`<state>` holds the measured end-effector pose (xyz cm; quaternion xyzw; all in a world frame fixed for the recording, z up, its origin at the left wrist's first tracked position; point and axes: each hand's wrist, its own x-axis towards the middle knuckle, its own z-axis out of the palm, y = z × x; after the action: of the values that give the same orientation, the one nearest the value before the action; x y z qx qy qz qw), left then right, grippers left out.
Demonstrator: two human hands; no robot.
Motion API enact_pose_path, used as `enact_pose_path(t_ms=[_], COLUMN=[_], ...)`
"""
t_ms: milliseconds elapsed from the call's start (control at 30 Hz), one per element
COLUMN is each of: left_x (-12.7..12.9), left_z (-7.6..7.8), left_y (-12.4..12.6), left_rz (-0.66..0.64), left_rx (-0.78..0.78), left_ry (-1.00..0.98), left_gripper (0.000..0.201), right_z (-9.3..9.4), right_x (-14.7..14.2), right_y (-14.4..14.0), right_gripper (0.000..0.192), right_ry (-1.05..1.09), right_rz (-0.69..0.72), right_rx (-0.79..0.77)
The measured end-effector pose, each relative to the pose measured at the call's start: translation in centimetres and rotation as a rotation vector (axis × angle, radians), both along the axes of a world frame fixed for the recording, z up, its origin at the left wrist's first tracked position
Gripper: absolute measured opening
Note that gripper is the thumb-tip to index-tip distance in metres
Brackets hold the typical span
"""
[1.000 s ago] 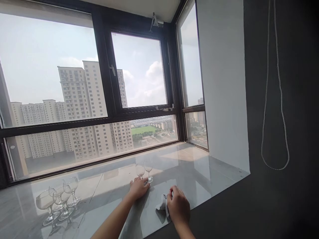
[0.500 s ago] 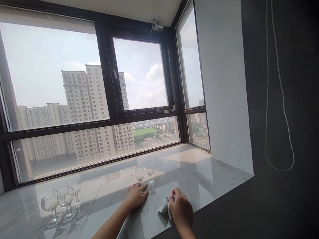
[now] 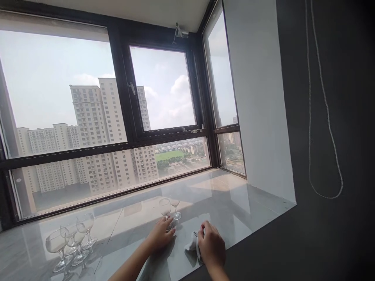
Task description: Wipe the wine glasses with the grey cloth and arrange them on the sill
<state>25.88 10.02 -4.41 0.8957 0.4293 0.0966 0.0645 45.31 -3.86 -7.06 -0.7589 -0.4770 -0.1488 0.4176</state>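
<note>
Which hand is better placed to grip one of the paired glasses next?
Probably the left hand: it is at one glass, while the right hand, farther away, holds a pale cloth.

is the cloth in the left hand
No, the cloth is in the right hand, while the left hand is at a stemmed glass.

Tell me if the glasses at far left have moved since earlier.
No: against the dark tile seam, the far-left glasses show no clear shift either way.
</note>
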Motion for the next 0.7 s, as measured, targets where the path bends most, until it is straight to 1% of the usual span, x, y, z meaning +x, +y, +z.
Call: enact_pose_path(t_ms=[67,133,200,433,567,700], left_x=[-0.1,0.0,0.4,1.8,2.1,2.7], left_z=[-0.2,-0.2,-0.1,0.2,0.6,0.9], left_y=[0.0,0.0,0.0,0.1,0.1,0.6], left_rz=[-0.051,-0.073,-0.087,-0.109,-0.089,-0.056], left_rx=[-0.013,-0.022,-0.026,0.001,0.03,0.025], left_ry=[-0.043,-0.074,-0.086,-0.069,-0.038,0.028], left_gripper=[0.062,0.06,0.058,0.063,0.059,0.063], right_z=[-0.1,-0.1,-0.1,0.4,0.5,0.4], right_x=[0.0,-0.1,-0.1,-0.1,-0.1,-0.2], right_y=[0.0,0.1,0.1,-0.1,-0.2,-0.2], right_gripper=[0.016,0.016,0.016,0.016,0.015,0.015], right_ry=[-0.002,-0.005,-0.007,-0.006,-0.007,-0.007], right_rz=[-0.002,-0.004,-0.005,-0.011,-0.012,-0.023], right_rx=[0.006,0.009,0.008,0.001,0.006,0.021])
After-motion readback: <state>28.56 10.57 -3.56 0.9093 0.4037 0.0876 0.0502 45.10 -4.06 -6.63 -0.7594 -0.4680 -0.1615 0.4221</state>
